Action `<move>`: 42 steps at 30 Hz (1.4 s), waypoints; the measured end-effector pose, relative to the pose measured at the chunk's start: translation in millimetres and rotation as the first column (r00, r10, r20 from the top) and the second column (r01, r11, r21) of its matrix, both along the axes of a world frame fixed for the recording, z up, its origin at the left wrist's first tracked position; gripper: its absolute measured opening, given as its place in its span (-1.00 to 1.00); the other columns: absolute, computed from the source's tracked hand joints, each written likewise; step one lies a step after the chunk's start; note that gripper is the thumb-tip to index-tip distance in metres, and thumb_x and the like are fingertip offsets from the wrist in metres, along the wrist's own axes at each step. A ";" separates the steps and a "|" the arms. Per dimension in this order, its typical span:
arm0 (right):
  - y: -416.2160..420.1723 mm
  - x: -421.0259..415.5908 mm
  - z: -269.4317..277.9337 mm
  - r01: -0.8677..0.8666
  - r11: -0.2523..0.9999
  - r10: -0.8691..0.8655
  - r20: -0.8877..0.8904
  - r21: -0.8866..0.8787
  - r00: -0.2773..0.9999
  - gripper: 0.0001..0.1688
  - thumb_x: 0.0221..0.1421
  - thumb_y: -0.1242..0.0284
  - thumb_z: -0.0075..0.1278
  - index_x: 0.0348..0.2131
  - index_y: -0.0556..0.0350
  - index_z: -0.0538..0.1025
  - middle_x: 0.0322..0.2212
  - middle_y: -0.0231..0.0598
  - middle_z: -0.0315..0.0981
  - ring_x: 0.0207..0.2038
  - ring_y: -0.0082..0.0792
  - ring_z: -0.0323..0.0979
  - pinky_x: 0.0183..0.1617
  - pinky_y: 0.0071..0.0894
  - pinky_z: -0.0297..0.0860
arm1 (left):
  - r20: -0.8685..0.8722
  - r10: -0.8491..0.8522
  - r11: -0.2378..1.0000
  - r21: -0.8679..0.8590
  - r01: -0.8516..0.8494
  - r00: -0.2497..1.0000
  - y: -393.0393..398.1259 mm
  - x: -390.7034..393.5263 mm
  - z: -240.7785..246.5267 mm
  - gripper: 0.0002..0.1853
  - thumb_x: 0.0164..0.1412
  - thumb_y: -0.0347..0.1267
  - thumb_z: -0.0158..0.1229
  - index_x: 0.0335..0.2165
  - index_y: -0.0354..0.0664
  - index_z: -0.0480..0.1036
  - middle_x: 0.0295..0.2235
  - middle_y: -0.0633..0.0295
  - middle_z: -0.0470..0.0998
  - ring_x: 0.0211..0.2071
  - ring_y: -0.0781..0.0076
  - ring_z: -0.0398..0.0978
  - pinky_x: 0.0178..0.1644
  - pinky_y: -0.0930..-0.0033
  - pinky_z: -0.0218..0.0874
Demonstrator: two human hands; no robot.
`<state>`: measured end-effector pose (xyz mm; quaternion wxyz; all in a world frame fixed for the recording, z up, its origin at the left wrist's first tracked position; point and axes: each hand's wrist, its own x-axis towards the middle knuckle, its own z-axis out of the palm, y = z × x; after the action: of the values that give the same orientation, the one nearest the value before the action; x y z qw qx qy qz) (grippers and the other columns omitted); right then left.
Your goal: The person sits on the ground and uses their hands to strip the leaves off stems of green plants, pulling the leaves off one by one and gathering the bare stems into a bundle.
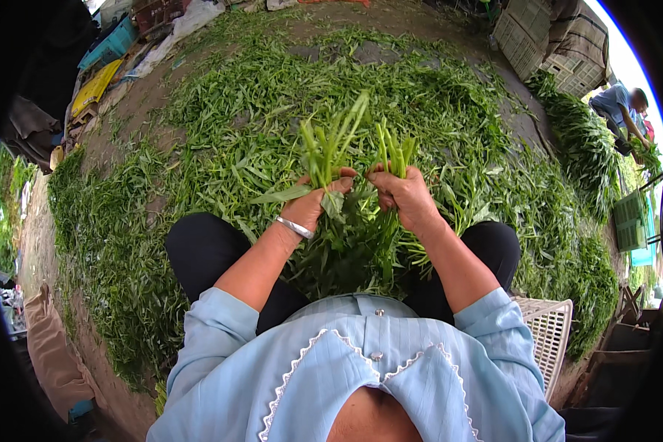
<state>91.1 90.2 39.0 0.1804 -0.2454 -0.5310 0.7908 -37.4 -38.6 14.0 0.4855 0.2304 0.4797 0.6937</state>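
Leafy green stems, which look like water spinach, fill both my hands above the ground between my knees. My left hand (315,201), with a silver bangle at the wrist, grips a loose bunch of stems (327,146) whose ends fan upward. A long leaf sticks out to its left. My right hand (400,193) is closed around a smaller bunch of thick pale stems (393,146), cut ends up and leaves hanging below the fist. The two hands are close together, a small gap between them. Below them lies a shadowed heap of greens (337,265).
Loose greens (232,138) cover the ground on all sides. A white plastic crate (544,331) stands by my right side. At right, a person (619,110) bends over a long pile of greens (574,138), near stacked crates (522,41) and a green crate (630,221). A yellow crate (95,88) lies upper left.
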 end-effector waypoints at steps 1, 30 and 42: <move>-0.3 -0.4 -0.1 -0.002 1.000 0.002 0.025 0.010 1.000 -0.89 -0.13 0.55 -0.01 -0.48 0.17 0.39 -0.74 -0.49 0.20 -0.79 -0.66 0.09 -0.71 -0.63 0.06 | -0.043 -0.042 0.999 -0.002 0.042 0.998 -0.1 -0.2 1.3 -0.74 -0.07 -0.40 0.19 -0.32 -0.21 0.43 -0.48 0.34 0.46 -0.42 0.62 0.38 -0.34 0.58 0.20; -15.3 -4.2 -5.5 -0.006 0.998 0.002 -0.059 -0.065 0.998 -0.75 -0.03 0.29 0.02 -0.43 0.10 0.42 -0.60 -0.42 0.34 -0.58 -0.61 0.23 -0.53 -0.61 0.16 | 0.075 -0.071 0.995 0.069 0.065 0.995 -6.1 22.7 -27.7 -0.75 -0.06 -0.38 0.20 -0.33 -0.18 0.42 -0.43 0.40 0.46 -0.45 0.66 0.34 -0.36 0.59 0.16; -8.2 0.7 4.7 0.203 0.955 -0.232 -0.123 -0.215 0.965 -0.79 0.00 0.37 -0.02 -0.36 0.11 0.38 -0.69 -0.45 0.19 -0.69 -0.58 0.09 -0.60 -0.54 0.10 | -0.094 -0.233 0.971 0.024 0.236 0.968 -17.5 9.7 1.7 -0.58 0.12 -0.07 -0.09 -0.25 -0.19 0.38 -0.46 0.39 0.34 -0.39 0.62 0.25 -0.23 0.57 0.08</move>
<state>91.8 82.0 43.7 0.2794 -0.2606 -0.4036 0.8313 -27.7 -56.1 15.7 0.5376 0.3253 0.4583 0.6286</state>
